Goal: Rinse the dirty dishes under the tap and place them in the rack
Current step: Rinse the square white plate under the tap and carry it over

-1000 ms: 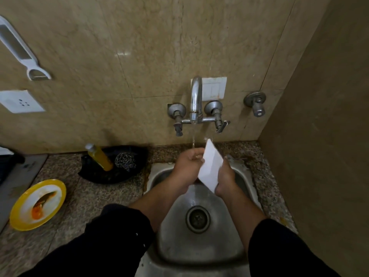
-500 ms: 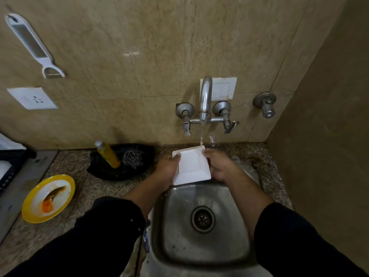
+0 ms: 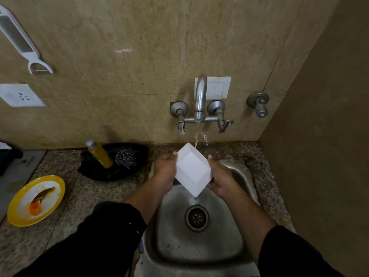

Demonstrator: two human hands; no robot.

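The white dish is square. It is up over the sink, right under the tap, and it is tipped with one corner down. Water falls from the tap onto its far corner and runs off the low corner toward the drain.

The left hand grips the dish's left edge, with the thumb on the rim and the fingers behind the dish. The right hand grips the right edge the same way.

Left of the sink, on the counter, lies a yellow plate with orange food bits on it. By the wall, a black tray holds a yellow bottle and a steel scrubber, side by side. A white peeler hangs on the wall above a socket.
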